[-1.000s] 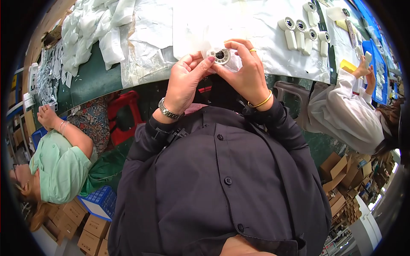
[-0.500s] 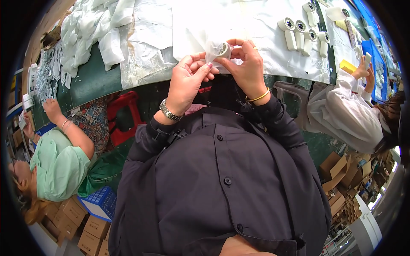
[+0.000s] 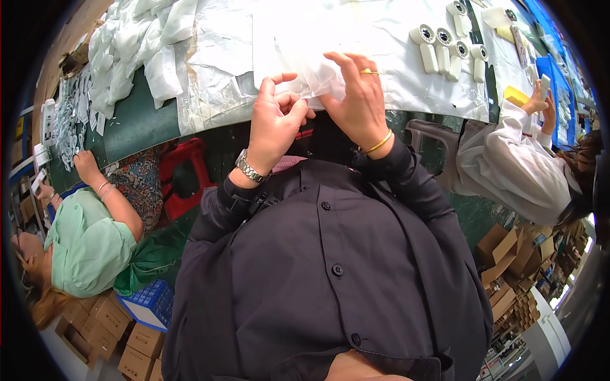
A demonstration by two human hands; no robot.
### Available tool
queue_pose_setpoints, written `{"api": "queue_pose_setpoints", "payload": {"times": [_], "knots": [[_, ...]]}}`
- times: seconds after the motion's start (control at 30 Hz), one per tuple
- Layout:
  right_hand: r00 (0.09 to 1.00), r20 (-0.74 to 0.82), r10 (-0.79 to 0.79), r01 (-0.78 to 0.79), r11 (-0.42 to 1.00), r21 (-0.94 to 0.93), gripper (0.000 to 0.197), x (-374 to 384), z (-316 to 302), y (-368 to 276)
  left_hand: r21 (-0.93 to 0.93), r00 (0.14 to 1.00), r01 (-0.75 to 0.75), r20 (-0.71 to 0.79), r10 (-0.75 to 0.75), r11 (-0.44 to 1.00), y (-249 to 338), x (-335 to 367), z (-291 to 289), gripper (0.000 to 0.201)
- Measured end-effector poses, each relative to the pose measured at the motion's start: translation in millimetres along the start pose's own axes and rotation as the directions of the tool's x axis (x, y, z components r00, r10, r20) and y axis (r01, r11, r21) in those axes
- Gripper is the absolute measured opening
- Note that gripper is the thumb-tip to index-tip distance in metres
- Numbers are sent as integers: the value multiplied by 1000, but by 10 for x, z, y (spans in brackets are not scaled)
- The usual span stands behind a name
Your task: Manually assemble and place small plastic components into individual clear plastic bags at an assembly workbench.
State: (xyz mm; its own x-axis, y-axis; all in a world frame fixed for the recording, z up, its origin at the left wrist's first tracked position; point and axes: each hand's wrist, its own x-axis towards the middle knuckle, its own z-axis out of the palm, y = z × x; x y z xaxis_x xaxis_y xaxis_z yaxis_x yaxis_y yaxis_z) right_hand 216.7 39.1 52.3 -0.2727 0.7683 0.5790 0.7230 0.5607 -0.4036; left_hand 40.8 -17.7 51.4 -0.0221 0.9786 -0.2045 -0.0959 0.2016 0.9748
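A translucent white plastic bag (image 3: pixel 312 81) is between my hands at the table's near edge. With thumb and curled fingers, my left hand (image 3: pixel 274 122) pinches the bag's near edge; its index finger points over the bag. My right hand (image 3: pixel 359 108) is open beside it, fingers stretched out and raised, its thumb near the bag. Whatever is inside the bag cannot be made out now against the white sheet. Several white devices with round, dark-ringed heads and handles, like handheld fans (image 3: pixel 443 52), lie at the right.
Wrapped white pouches (image 3: pixel 163 73) are heaped at the far left. A person in green (image 3: pixel 95 241) handles small parts there; another in white (image 3: pixel 521 168) works at the right near a blue bin (image 3: pixel 548 68). Red (image 3: pixel 184 174) and grey (image 3: pixel 422 130) stools stand below the table edge.
My right hand has let go of the bag and its fingers have opened out. The round white part seen in the bag earlier no longer shows. My left index finger has lifted.
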Motion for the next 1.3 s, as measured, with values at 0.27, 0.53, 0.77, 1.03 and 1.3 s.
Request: {"api": "queue_pose_setpoints", "payload": {"times": [0.27, 0.53, 0.77, 1.03, 1.3], "knots": [[981, 77, 180, -188, 976, 113, 58, 70, 221, 175, 41, 999, 32, 33, -33, 999, -47, -58, -66, 42], [801, 388, 456, -582, 745, 327, 40, -384, -130, 77, -48, 950, 312, 40, -310, 949, 10, -19, -105, 36], [684, 515, 516, -710, 307, 634, 19, -542, -336, 157, -135, 936, 342, 132, -325, 930, -39, -54, -207, 31], [474, 695, 541, -871, 174, 458, 15, -526, -433, 260, -152, 923, 380, 134, -362, 912, -100, -106, -256, 29], [815, 415, 404, -564, 717, 410, 17, -684, -636, 181, -169, 863, 501, 174, -474, 849, 2, -85, -279, 36]]}}
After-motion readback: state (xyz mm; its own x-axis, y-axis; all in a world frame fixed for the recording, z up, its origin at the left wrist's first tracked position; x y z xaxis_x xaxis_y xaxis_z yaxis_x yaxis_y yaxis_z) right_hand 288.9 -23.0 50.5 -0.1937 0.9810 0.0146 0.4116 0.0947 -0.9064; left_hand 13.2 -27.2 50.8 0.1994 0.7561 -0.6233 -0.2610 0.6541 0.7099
